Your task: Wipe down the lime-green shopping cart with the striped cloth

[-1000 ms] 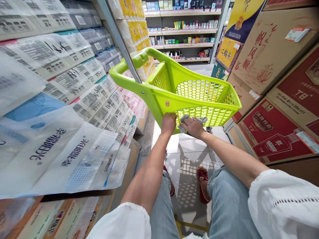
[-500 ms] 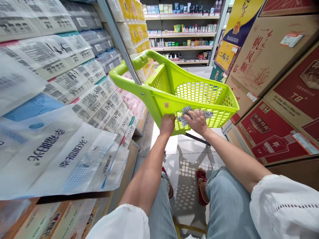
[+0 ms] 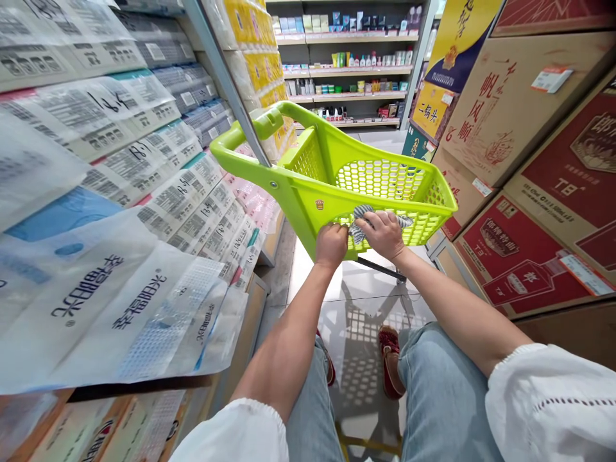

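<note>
Both hands grip: left the lime perforated basket, right a striped cloth.

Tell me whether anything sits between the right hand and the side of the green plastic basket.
Yes: a grey-and-white striped cloth lies under the right hand, pressed against the perforated side of the lime-green plastic shopping basket. The left hand grips the basket's lower edge directly, with nothing visible between.

Lime-green perforated plastic basket, tilted with handle raised; striped grey-white cloth pressed flat against its near outer wall.
</note>
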Demonstrator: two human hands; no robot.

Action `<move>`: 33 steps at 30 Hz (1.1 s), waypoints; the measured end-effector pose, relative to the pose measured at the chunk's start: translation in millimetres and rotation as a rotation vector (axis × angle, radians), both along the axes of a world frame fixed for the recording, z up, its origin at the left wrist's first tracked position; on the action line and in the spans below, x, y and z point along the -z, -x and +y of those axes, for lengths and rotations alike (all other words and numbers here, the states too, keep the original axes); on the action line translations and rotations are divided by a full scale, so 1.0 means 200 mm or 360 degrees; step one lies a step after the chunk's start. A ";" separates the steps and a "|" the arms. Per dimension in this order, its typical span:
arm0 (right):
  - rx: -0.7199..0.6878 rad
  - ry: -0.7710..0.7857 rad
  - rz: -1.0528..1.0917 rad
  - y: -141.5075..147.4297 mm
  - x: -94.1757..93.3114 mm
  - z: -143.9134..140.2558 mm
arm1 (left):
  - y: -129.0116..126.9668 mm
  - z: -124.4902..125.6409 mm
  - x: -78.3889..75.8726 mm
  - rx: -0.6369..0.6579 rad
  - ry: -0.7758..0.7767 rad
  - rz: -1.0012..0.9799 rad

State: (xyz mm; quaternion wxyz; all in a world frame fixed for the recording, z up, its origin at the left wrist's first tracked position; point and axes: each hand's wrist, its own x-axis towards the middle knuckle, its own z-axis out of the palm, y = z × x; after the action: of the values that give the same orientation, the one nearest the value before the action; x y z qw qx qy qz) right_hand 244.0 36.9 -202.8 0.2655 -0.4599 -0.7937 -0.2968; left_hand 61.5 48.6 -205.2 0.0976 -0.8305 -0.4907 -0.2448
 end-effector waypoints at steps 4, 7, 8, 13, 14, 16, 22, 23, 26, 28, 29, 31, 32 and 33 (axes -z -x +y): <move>0.0099 -0.0062 0.0100 -0.05 -0.04 0.00 | -0.11 0.02 0.01 0.0116 0.0063 0.0031; 0.0138 -0.0083 0.0125 -0.07 -0.01 0.00 | -0.19 0.07 0.03 0.0068 0.0109 -0.0007; 0.0146 -0.0082 0.0127 -0.08 0.00 0.00 | -0.20 0.08 0.03 0.0058 0.0130 -0.0019; 0.0173 -0.0046 0.0098 -0.14 0.02 0.02 | -0.23 0.16 0.03 0.0137 0.0169 -0.0097; 0.0157 -0.0053 0.0087 -0.15 0.01 0.02 | -0.23 0.17 0.02 0.0154 0.0168 -0.0107; 0.0108 -0.0083 0.0076 -0.17 -0.02 0.02 | -0.23 0.18 0.02 0.0162 0.0172 -0.0127; 0.0069 -0.0051 0.0046 -0.15 -0.04 0.03 | -0.19 0.17 0.02 0.0163 0.0171 -0.0111; 0.0070 -0.0033 0.0024 -0.14 -0.02 0.04 | -0.18 0.17 0.02 0.0178 0.0173 -0.0096; 0.0077 0.0007 -0.0011 -0.12 0.05 0.05 | -0.17 0.16 0.01 0.0203 0.0156 -0.0070; 0.0050 0.0077 -0.0030 -0.12 0.11 0.04 | -0.16 0.16 0.01 0.0186 0.0147 -0.0068; 0.0020 0.0135 -0.0057 -0.13 0.14 0.03 | -0.16 0.16 0.01 0.0174 0.0145 -0.0068; -0.0056 0.0268 -0.0155 -0.13 0.21 0.01 | -0.15 0.16 0.02 0.0158 0.0140 -0.0071; -0.0084 0.0321 -0.0208 -0.13 0.23 -0.01 | -0.15 0.16 0.02 0.0153 0.0137 -0.0073; -0.0100 0.0357 -0.0256 -0.14 0.25 -0.02 | -0.15 0.16 0.02 0.0149 0.0136 -0.0073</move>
State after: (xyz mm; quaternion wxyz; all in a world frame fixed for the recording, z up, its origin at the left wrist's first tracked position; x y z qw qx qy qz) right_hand 271.4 33.7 -253.6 0.1571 -0.4364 -0.8546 -0.2338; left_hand 91.1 81.1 -209.9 0.0392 -0.8501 -0.4635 -0.2470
